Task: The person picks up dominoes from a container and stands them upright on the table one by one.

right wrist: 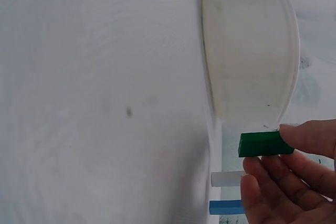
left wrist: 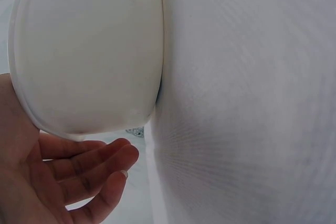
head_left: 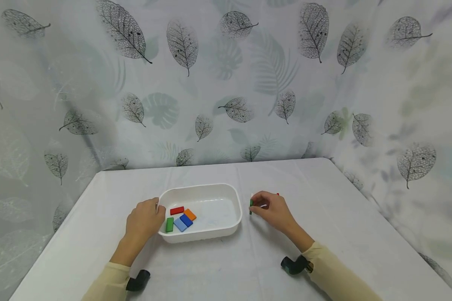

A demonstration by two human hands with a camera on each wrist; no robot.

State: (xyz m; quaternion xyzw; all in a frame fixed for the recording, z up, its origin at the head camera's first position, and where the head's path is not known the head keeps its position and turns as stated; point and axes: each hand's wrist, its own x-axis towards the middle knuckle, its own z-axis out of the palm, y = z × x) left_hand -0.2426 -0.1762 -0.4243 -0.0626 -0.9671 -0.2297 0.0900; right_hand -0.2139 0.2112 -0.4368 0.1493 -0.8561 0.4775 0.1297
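Note:
My left hand (head_left: 145, 219) grips the left end of a white plastic tub (head_left: 214, 211) at its rim; the left wrist view shows its other fingers curled below that end, with the thumb hidden. Between thumb and fingers, my right hand (head_left: 275, 211) pinches a green block (right wrist: 265, 144), held upright just right of the tub. Inside the tub's left part lie a red block (head_left: 177, 210), an orange block (head_left: 190, 214), a dark blue block (head_left: 186, 220), a light blue block (head_left: 180, 225) and another green block (head_left: 169, 225).
Beyond the right hand, a white block (right wrist: 227, 179) and a blue block (right wrist: 224, 207) stand on the table, partly covered by the fingers. A bit of red (head_left: 278, 194) shows behind that hand. White cloth (head_left: 218, 271) covers the table; leaf-patterned curtain (head_left: 218, 79) hangs around it.

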